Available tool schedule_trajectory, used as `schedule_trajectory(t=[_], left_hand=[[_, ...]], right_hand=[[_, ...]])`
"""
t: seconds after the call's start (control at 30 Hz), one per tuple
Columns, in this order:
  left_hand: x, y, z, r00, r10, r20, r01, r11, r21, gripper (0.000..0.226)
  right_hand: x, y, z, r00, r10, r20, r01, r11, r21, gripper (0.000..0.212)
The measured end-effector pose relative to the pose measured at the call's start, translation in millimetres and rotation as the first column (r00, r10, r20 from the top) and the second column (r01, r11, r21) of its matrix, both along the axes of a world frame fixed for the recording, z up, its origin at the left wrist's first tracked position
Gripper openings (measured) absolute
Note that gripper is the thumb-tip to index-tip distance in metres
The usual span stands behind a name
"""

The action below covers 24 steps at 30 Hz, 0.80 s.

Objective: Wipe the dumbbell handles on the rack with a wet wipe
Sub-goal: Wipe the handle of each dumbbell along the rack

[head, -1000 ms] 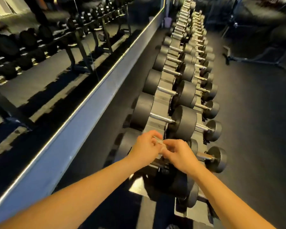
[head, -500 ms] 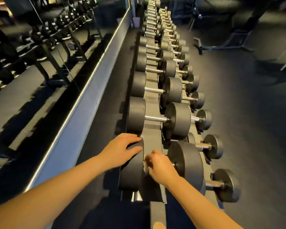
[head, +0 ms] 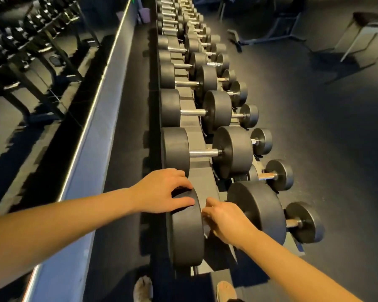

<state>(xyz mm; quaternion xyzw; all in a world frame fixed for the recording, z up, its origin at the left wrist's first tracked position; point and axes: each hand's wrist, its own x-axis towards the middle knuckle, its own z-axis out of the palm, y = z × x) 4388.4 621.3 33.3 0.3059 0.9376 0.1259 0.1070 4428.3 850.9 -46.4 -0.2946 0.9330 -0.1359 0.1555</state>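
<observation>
Dumbbell handle of the nearest dumbbell is hidden under the right grip, which is curled round it between the two heads, a pale scrap, probably the wet wipe, being seen at that grip's left edge. The left grip is laid spread on the head just left of the right grip, so the wiping of this handle is judged to be in hand. Next, the wipe must be carried to the next handle, bare just beyond both grips on the rack.
</observation>
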Motion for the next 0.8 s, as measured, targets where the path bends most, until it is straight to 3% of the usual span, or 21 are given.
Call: schedule_trajectory(t=[0.17, 0.3, 0.4, 0.53, 0.7, 0.8], left_hand=[[-46, -11, -7, 0.96, -0.261, 0.107, 0.258, 0.965, 0.035, 0.041], [-78, -28, -7, 0.892, -0.45, -0.035, 0.449, 0.893, -0.025, 0.034], [-101, -44, 8, 0.863, -0.472, -0.182, 0.485, 0.874, 0.032, 0.026], [-133, -60, 23, 0.874, -0.409, -0.261, 0.447, 0.888, 0.106, 0.017], [-169, -68, 20, 0.94, -0.267, -0.214, 0.299, 0.945, 0.135, 0.017], [-183, -72, 16, 0.964, -0.191, -0.183, 0.216, 0.967, 0.131, 0.019]], right_hand=[[-4, 10, -3, 0.958, -0.279, -0.063, 0.286, 0.933, 0.219, 0.031], [3, -14, -2, 0.809, -0.58, -0.093, 0.577, 0.756, 0.309, 0.021], [6, -27, 9, 0.614, -0.788, 0.034, 0.765, 0.605, 0.221, 0.018], [14, -34, 24, 0.376, -0.918, 0.124, 0.927, 0.371, -0.064, 0.028], [-6, -48, 53, 0.323, -0.928, 0.184, 0.928, 0.272, -0.256, 0.02], [-37, -49, 53, 0.337, -0.925, 0.176, 0.915, 0.277, -0.295, 0.013]])
